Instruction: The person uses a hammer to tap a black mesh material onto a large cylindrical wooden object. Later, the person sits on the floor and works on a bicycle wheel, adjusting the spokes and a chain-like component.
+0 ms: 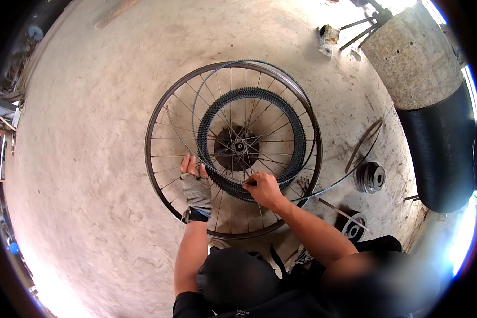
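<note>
A spoked wheel (152, 119) lies flat on the floor, its dark hub disc (225, 159) in the middle. Over its spokes rests a thick coil of black toothed strip (202, 119), which may be belt or chain. A thin toothed strand (195, 100) loops loosely from this coil across the rim. My right hand (264, 188), bare, pinches the strand at the coil's near side. In a grey fingerless glove, my left hand (195, 185) has its fingers stretched out over the wheel's left side, beside the strand; whether they touch it I cannot tell.
Right of the wheel are a grooved metal pulley (371, 177), a curved strip (363, 146), a second round metal part (353, 225) and a thin rod (338, 211). A large concrete-like cylinder (413, 58) joins a black drum (437, 153) at the far right.
</note>
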`<state>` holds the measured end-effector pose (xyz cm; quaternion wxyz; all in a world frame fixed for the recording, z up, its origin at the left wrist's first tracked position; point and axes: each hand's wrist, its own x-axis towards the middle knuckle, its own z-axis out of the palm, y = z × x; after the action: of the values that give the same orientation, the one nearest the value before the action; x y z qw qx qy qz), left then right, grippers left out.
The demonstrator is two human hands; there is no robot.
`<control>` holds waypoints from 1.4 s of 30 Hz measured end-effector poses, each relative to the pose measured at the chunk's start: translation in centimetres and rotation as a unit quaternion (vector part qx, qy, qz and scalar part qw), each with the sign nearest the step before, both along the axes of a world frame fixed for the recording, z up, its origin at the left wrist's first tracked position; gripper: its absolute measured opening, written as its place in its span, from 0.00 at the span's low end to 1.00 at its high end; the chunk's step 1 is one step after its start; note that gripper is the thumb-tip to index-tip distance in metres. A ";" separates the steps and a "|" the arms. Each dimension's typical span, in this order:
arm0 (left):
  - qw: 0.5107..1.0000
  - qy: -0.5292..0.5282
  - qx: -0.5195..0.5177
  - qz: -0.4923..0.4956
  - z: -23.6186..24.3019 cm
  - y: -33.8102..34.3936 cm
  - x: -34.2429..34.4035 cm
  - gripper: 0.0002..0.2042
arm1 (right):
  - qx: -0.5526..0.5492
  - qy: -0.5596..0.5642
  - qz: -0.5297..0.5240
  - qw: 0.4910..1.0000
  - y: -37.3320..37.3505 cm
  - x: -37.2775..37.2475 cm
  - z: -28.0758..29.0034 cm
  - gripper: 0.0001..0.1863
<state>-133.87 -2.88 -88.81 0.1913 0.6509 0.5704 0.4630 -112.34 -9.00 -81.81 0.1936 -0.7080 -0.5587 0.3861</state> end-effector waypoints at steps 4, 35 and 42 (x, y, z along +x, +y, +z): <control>0.996 0.079 -0.017 0.022 0.1 -1.0 1.7 0.24 | 0.013 -0.020 0.009 1.000 -0.1 -0.1 0.0 0.09; 0.987 0.153 -0.042 0.024 0.7 -0.2 5.1 0.42 | 0.051 0.203 0.130 0.969 -1.3 -3.3 11.8 0.12; 0.981 0.183 -0.032 0.047 0.3 -0.6 4.6 0.42 | -0.053 0.420 0.106 0.900 1.1 -5.2 23.9 0.10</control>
<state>-129.24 -3.46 -88.49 0.0827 0.6907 0.6401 0.3260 -117.56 -7.93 -57.92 0.3305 -0.4257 -0.4759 0.6950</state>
